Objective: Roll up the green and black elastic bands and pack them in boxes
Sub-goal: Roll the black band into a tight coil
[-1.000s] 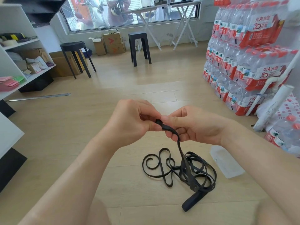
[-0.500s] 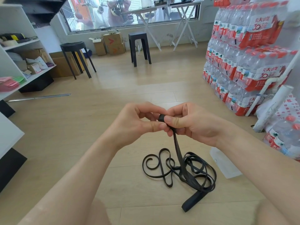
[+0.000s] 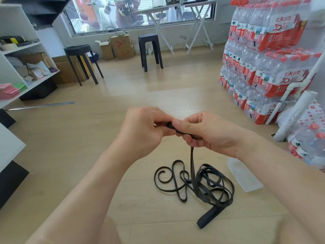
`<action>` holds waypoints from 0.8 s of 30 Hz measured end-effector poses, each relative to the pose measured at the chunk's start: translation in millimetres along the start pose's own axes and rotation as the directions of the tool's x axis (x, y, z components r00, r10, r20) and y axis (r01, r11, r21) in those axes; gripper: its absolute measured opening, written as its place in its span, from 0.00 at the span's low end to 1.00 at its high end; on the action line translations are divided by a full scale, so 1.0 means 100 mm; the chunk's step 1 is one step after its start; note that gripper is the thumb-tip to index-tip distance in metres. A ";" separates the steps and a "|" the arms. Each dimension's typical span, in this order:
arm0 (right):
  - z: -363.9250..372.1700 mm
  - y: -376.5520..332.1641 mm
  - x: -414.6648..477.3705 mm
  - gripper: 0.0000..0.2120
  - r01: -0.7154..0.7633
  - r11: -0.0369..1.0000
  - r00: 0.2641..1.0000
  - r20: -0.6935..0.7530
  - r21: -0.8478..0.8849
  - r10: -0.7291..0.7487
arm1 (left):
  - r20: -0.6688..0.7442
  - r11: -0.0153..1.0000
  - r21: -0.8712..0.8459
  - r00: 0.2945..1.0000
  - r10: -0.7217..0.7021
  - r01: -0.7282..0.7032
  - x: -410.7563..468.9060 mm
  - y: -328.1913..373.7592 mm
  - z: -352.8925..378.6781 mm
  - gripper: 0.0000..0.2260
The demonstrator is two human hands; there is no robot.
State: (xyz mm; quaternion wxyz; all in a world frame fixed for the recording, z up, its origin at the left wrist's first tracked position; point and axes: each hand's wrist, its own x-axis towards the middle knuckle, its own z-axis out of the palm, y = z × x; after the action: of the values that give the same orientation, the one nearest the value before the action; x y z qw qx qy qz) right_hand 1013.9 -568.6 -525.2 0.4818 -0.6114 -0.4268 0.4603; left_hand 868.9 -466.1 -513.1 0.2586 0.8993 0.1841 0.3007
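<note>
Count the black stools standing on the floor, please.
2. A round stool stands left, beside the shelves; a square stool stands under the window. Others may be hidden outside the view.

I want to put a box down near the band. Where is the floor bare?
Bare floor left of the black band, toward the shelf. Right is crowded: clear box, water bottle packs.

1. At two o'clock, red labels on shrink-wrapped water bottle packs [image 3: 274,29]: Chinese brand characters above "30".
2. At three o'clock, lower pack [image 3: 288,76]: same characters, "30".
3. Other print too small to read.
</note>
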 end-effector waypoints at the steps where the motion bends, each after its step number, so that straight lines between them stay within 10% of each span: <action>1: 0.04 0.01 0.01 0.17 0.024 1.000 0.999 -0.047 -0.009 -0.024 | -0.008 0.999 0.038 1.000 0.028 -0.028 0.00 0.00 0.01 0.08; 10: 0.10 0.07 0.01 0.12 0.082 0.997 0.992 -0.100 0.004 -0.081 | 0.027 0.965 0.218 0.990 0.140 -0.143 -0.02 -0.02 0.02 0.06; 19: -0.02 0.10 0.00 0.05 0.120 0.971 0.991 0.028 0.208 -0.129 | 0.113 0.918 -0.370 0.988 -0.106 0.140 0.00 -0.05 0.00 0.10; 24: -0.04 0.09 0.00 0.08 0.054 0.981 0.984 0.155 0.184 -0.083 | 0.105 0.937 -0.321 0.989 -0.107 0.135 0.00 -0.04 -0.02 0.08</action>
State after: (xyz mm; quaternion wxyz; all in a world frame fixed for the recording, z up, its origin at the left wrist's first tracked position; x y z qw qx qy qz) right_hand 1018.8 -571.4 -533.1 0.5143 -0.5112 -0.4422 0.5279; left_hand 866.9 -461.8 -514.1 0.4298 0.8430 0.1755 0.2717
